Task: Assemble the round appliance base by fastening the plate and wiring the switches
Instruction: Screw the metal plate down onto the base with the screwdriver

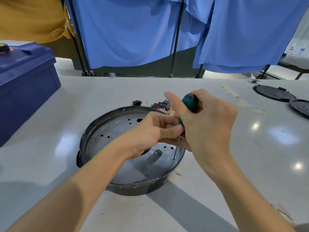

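Base [87,131] mid-desk [250,148], plate [130,169] seated inside. Right hand [209,124] grips screwdriver [190,104] handle, left hand [150,131] pinches shaft. Tip on screw [173,157] near plate edge. Fastening underway. Switches [161,105] loose behind base, seemingly unwired.

Dark blue lidded plastic box [28,84] at left edge, sitting on white table [250,148]. Small orange-and-black item [5,48] on the box lid, blurred, can't tell what. Blue cloth sheets [125,30] hang across top of frame on black poles [177,39]. Mustard cloth [30,17] in the upper left corner. Two black round perforated discs, one [273,93] and a second [301,108] touching it, at right edge. Tape scraps [234,93] on the tabletop beside the discs. Crumpled paper [253,78] at the table's far edge, right. Bottles [302,49] on another table [294,61], far upper right.
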Available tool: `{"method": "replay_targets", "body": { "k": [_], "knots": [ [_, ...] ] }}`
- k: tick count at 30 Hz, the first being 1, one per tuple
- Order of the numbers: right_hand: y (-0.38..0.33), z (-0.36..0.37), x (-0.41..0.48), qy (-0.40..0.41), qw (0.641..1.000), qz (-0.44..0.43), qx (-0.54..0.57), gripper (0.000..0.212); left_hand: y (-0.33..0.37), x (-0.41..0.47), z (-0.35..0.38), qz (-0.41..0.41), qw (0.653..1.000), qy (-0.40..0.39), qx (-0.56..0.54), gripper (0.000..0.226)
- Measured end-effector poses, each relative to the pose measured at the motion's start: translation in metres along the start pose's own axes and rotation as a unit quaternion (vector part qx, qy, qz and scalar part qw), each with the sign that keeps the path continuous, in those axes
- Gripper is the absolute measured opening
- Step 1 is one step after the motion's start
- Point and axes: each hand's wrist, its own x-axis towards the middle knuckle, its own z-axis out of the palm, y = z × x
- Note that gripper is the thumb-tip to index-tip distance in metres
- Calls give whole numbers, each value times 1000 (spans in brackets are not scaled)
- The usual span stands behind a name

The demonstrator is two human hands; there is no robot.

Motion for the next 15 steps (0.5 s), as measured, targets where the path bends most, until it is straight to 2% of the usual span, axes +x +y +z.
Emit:
{"method": "replay_targets", "body": {
  "k": [2,4,6,8,11,13,15],
  "knots": [
    [6,-8,14,-108,990,36,80,44,0,1,-3,-6,1000,5,5,25],
    [13,-21,31,-237,943,66,222,40,0,1,-7,-12,1000,6,8,24],
    [20,-29,41,-304,917,19,256,33,0,0,-9,-14,1000,-9,12,27],
    [21,-30,40,-296,927,-34,227,18,1,-1,-9,-13,1000,-25,12,32],
    [15,-28,31,-231,955,-43,180,7,2,-3,-11,-4,1000,-15,2,39],
    [10,-25,28,-193,973,-58,113,12,3,-1,-11,6,1000,-9,16,45],
    [7,-20,25,-164,983,-63,48,23,3,0,-8,4,1000,-4,31,41]
  ]
}}
